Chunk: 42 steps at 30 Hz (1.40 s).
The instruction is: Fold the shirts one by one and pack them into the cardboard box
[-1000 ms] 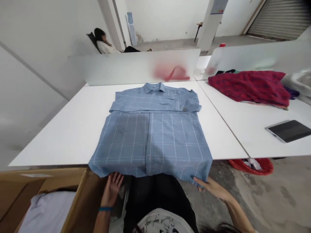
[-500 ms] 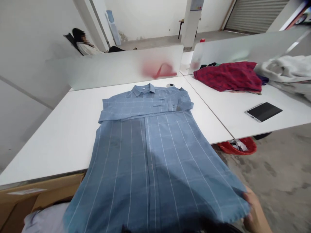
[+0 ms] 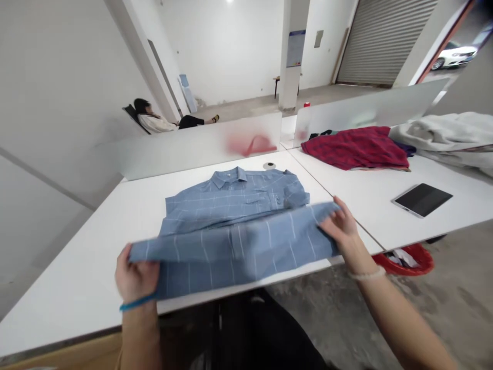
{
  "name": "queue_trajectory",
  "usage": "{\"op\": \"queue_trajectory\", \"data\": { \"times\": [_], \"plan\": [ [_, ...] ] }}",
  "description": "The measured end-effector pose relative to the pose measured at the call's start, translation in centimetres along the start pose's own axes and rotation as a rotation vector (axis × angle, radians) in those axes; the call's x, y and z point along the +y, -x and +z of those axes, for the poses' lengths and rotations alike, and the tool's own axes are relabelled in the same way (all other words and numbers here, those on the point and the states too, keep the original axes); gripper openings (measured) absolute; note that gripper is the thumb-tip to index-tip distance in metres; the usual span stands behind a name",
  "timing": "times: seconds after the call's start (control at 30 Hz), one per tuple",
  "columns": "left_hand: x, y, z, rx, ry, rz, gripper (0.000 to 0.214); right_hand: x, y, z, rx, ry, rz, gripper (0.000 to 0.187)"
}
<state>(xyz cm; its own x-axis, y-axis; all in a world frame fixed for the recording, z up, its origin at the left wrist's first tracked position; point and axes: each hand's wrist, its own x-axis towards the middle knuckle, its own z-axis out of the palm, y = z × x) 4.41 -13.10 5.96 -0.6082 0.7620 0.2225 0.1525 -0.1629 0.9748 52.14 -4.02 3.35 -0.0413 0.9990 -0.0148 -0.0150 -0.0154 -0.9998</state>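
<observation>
A blue checked shirt lies on the white table, its collar away from me and its sleeves laid across the chest. The lower part is lifted and doubled over toward the collar. At the left corner of the raised edge, my left hand, with a blue band on the wrist, is closed on the cloth. My right hand, wearing a pale bracelet, pinches the right corner a little higher. The fold between my hands is blurred by motion.
A tablet, a folded red checked garment and white cloth lie to the right. Frosted dividers line the table's back. A red bin stands below, a cardboard box at lower left. Beyond, a person sits reclined.
The shirt's lower part, earlier hanging over the table's front edge toward me, has been raised and folded up toward the collar. Both hands moved forward with it; my left hand has come into view.
</observation>
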Motion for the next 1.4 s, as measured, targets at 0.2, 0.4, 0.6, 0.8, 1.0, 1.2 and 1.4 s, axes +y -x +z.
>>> {"op": "queue_trajectory", "data": {
  "times": [0.2,0.4,0.6,0.8,1.0,1.2,1.4],
  "plan": [
    [-1.4,-10.5,11.1,-0.068,-0.484,0.068,0.063,-2.4,-14.5,7.1,-0.187,0.606,-0.294,0.078],
    [-7.1,-9.9,13.1,-0.244,-0.939,0.080,0.066,3.8,-16.8,9.2,-0.230,1.300,-0.311,0.065],
    [-8.1,-10.3,12.7,-0.320,-1.218,0.109,0.066,4.4,-17.4,8.9,-0.227,1.422,-0.316,0.062],
    [-7.9,-6.7,11.6,-0.328,-1.332,0.142,0.066,4.1,-14.8,8.5,-0.265,1.433,-0.305,0.061],
    [-6.7,-1.8,9.1,-0.328,-1.381,0.199,0.064,4.6,-10.0,6.5,-0.265,1.456,-0.338,0.060],
    [-3.6,7.4,12.6,-0.457,-1.195,0.607,0.055,3.1,-2.4,10.1,-0.191,1.453,-0.630,0.049],
    [-4.1,12.1,14.6,-0.698,-1.041,0.713,0.050,4.2,3.5,13.1,-0.409,1.309,-0.759,0.050]
  ]
}}
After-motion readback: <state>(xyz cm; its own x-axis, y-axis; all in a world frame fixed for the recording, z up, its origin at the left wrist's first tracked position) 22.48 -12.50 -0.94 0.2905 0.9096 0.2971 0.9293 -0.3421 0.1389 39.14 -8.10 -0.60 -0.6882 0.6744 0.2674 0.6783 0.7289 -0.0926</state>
